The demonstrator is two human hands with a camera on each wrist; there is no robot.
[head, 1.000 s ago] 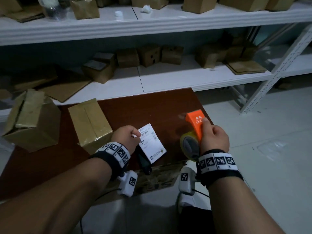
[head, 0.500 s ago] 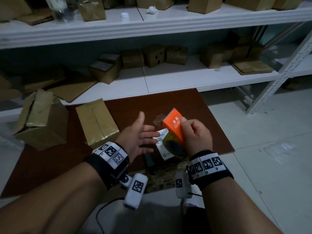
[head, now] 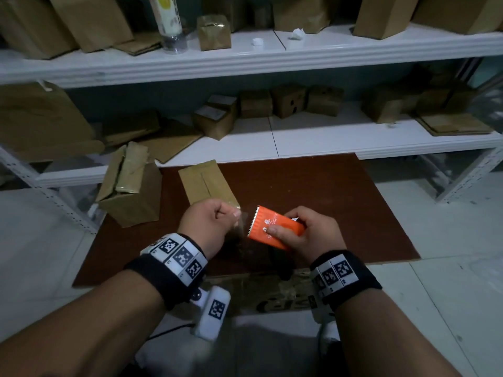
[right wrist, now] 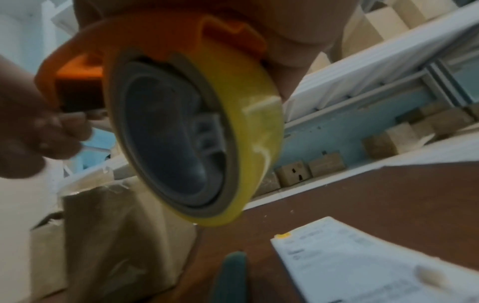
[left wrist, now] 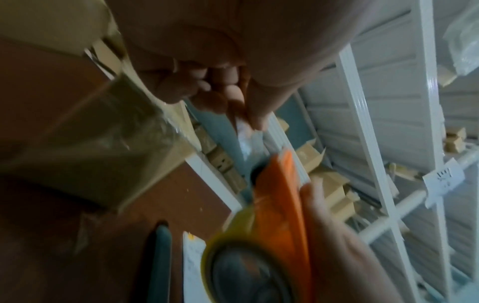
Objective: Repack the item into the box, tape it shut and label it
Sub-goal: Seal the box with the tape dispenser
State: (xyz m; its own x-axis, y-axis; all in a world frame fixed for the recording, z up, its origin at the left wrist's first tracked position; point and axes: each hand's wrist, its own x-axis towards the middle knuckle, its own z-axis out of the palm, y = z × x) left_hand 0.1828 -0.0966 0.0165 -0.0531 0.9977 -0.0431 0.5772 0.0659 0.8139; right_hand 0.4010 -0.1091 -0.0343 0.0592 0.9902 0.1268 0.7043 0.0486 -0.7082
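Observation:
My right hand (head: 296,231) grips the orange tape dispenser (head: 275,227) above the brown table (head: 340,202), its toothed edge facing left. The yellow tape roll (right wrist: 197,114) hangs under it. My left hand (head: 231,214) pinches the clear tape end (head: 243,223) just off that edge. A closed cardboard box (head: 206,183) lies right behind my left hand. The white label (right wrist: 376,266) lies flat on the table beneath the dispenser, hidden in the head view.
A dark-handled tool (right wrist: 228,276) lies on the table beside the label. An open cardboard box (head: 130,189) stands at the table's left edge. White shelves (head: 313,140) behind carry several small boxes. Pale floor (head: 449,240) lies to the right.
My left hand let go of the label, opened, then closed on the tape end. My right hand swung the dispenser leftward and laid it flatter.

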